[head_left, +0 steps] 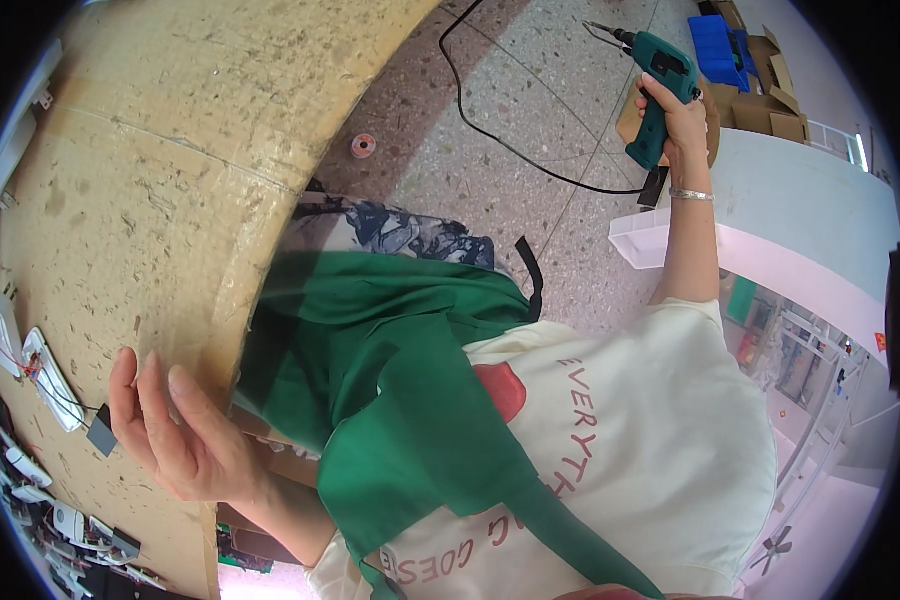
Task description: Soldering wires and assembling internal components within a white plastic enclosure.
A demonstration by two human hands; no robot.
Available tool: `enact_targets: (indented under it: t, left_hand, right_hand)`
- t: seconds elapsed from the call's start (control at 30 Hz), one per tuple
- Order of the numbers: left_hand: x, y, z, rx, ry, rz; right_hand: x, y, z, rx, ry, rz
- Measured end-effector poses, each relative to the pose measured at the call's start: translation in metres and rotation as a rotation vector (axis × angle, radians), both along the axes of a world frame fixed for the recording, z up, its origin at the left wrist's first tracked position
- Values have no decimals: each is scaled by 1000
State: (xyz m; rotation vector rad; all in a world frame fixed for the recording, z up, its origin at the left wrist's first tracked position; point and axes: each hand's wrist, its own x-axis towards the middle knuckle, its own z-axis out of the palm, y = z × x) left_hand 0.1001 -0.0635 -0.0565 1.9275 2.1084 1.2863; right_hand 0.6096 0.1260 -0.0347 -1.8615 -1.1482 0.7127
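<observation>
My right hand (682, 120) is wrapped round the handle of a teal soldering gun (667, 68), held out at the upper right away from the table. Its thin metal tip points to the upper left, and a black cord (480, 125) trails from the handle's base. Over the table's edge, my left hand (185, 435) is open, fingers apart, with nothing in it. Closest to those fingers are a small black square part (102, 430) and a white housing (54, 380) with thin red and black wires.
A worn, cardboard-like tabletop (200, 100) fills the left. Several white devices (28, 465) crowd its far left edge. A solder spool (363, 146) lies on the speckled floor (560, 110). At the upper right are a blue bin (718, 50), cardboard boxes (770, 115) and a white surface (800, 190).
</observation>
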Motion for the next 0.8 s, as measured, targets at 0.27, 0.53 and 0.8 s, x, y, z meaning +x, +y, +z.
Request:
enact_targets:
  t: [0.27,0.53,0.8]
  left_hand:
    - [2,-1,-3,-10,-12,22]
    - [3,-2,-3,-14,3,25]
    - [3,-1,-2,-24,17,29]
  right_hand:
    - [-1,-2,-20,-47,64,-27]
    - [-2,-5,-24,0,180,-17]
    - [-1,-31,-3,81,299,24]
